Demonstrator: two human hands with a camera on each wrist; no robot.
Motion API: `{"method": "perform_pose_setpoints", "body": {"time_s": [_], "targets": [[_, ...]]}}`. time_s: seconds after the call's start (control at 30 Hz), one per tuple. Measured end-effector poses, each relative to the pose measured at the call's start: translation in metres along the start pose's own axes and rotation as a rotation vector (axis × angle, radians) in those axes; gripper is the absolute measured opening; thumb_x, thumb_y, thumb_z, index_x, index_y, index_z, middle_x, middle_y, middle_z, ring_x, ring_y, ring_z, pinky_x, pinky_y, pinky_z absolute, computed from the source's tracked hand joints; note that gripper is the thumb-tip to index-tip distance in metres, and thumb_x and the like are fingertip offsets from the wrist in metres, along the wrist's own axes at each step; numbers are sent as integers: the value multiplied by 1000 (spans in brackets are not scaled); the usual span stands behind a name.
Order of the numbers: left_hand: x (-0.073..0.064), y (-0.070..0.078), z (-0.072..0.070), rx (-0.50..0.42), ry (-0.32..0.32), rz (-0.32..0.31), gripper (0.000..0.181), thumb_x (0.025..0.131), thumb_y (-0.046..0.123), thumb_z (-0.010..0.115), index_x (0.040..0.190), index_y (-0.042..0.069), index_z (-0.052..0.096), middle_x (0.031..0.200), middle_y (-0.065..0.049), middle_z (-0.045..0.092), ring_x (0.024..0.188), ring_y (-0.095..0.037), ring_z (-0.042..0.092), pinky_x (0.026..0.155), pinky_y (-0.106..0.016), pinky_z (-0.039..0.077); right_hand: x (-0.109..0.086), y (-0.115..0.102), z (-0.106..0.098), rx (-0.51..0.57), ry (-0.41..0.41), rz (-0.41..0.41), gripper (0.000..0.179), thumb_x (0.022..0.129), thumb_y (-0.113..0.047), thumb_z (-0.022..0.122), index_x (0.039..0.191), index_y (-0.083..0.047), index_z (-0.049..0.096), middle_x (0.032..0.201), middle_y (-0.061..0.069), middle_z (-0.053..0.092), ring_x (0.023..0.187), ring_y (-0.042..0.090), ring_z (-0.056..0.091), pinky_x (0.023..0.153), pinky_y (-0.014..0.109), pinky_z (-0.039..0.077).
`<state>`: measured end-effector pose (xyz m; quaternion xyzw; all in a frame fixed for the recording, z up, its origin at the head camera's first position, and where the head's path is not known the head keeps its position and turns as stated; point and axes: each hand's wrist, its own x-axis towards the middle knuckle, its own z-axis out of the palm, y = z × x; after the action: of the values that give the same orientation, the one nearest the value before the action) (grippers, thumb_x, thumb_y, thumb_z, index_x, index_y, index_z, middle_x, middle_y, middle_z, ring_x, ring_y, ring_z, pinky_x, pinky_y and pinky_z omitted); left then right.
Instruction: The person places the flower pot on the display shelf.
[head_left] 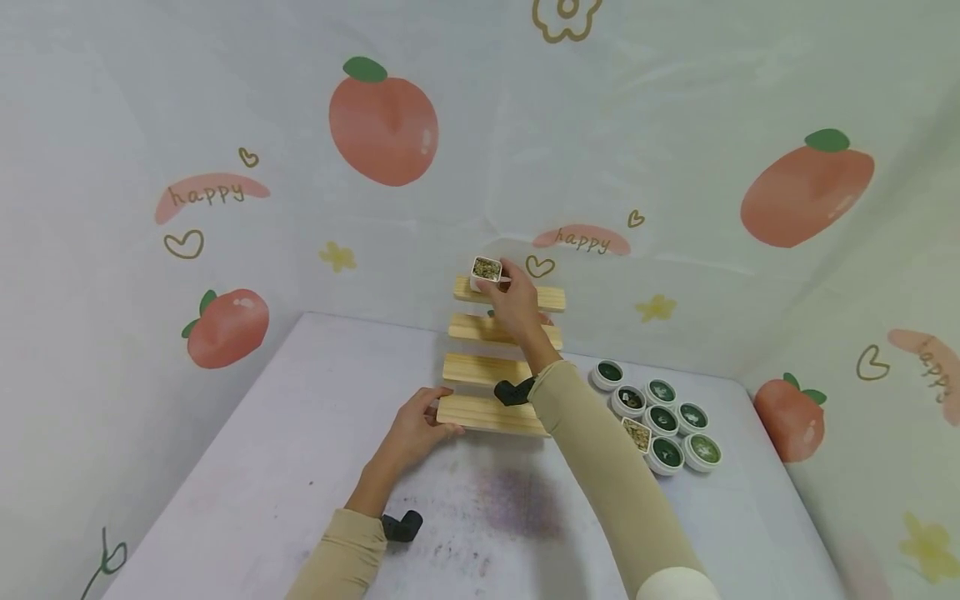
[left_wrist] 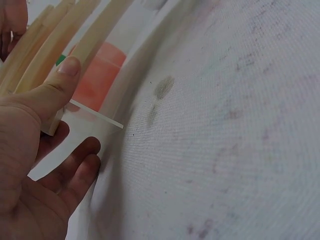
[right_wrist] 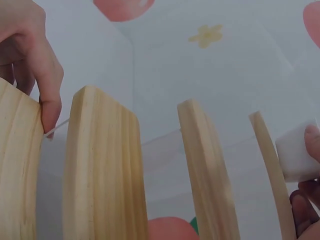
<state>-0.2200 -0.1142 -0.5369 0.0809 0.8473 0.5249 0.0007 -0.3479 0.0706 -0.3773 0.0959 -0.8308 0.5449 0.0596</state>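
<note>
A tiered wooden rack (head_left: 487, 413) with pale slats stands on the table, its sides of clear plastic. At the left end of its lowest slat, my left hand (head_left: 411, 429) holds on, thumb (left_wrist: 66, 75) over the front edge. My right hand (head_left: 517, 302) reaches to the top slat (head_left: 551, 298) and grips a small white square cup (head_left: 486, 275) filled with greenish-brown dried bits. In the right wrist view the cup (right_wrist: 296, 152) sits close against that slat, fingers at its side.
Right of the rack, several round white tubs (head_left: 663, 454) with green contents crowd together on the table (head_left: 247, 467). Among them is another square cup (head_left: 636, 433) of dried bits, partly behind the right sleeve (head_left: 600, 450). A fruit-printed white cloth (head_left: 465, 167) hangs behind.
</note>
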Motion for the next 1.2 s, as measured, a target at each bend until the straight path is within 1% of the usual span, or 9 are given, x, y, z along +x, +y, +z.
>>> {"method": "perform_pose_setpoints", "body": {"time_s": [0.1,0.27,0.47,0.57,0.63,0.77,0.87,0.97,1.2], "targets": [[-1,0,0,-9,4,-3,71,77,23,90,140,14,59,121,-5,62,93,-15,67,74,-24,55,0,-2,0,-34,-18,2,68,101,-35,66,158,-14,36,149,9,53,122,23,63,81,35,57],[-1,1,1,-14,11,15,71,77,23,90,140,13,59,120,-6,62,91,-14,67,73,-24,55,0,-2,-1,-75,-31,5,70,102,-34,63,161,-12,31,154,11,49,126,25,61,90,41,57],[-1,0,3,11,16,17,71,76,25,90,139,13,60,119,-6,62,90,-13,66,72,-22,54,-5,0,-8,-51,-48,50,74,102,-40,63,163,-21,25,161,3,41,137,24,52,99,47,54],[-1,-1,3,25,18,14,71,77,26,90,139,13,60,120,-6,62,91,-13,66,73,-23,54,-9,2,-13,-54,-50,38,73,102,-41,62,163,-22,26,162,1,41,138,24,51,104,47,52],[0,-1,3,23,20,14,71,77,25,90,139,14,60,120,-6,62,91,-13,66,73,-23,54,-12,2,-17,-54,-54,14,73,102,-40,63,162,-20,27,161,3,41,138,26,51,106,47,50],[0,-2,4,17,24,5,70,77,25,91,139,16,60,120,-4,62,91,-13,66,73,-22,54,-22,2,-26,-23,-75,-25,75,101,-34,66,162,-15,28,161,10,40,138,32,49,110,50,48],[0,-1,4,17,26,5,70,77,24,90,139,16,60,120,-4,62,91,-14,66,73,-22,54,-31,5,-35,-30,-89,-40,78,99,-33,69,162,-13,28,161,12,40,140,34,48,112,50,46],[-1,-1,4,19,23,5,70,77,25,90,139,16,60,120,-4,62,91,-14,66,73,-23,54,-39,10,-44,-54,-95,-41,80,98,-35,71,162,-13,28,162,11,40,142,34,48,115,48,44],[0,-1,5,13,30,6,70,77,25,90,139,15,60,120,-5,62,89,-12,65,72,-22,54,-65,25,-69,-49,-96,-42,79,96,-38,72,160,-14,32,161,9,41,141,35,48,117,49,41]]}}
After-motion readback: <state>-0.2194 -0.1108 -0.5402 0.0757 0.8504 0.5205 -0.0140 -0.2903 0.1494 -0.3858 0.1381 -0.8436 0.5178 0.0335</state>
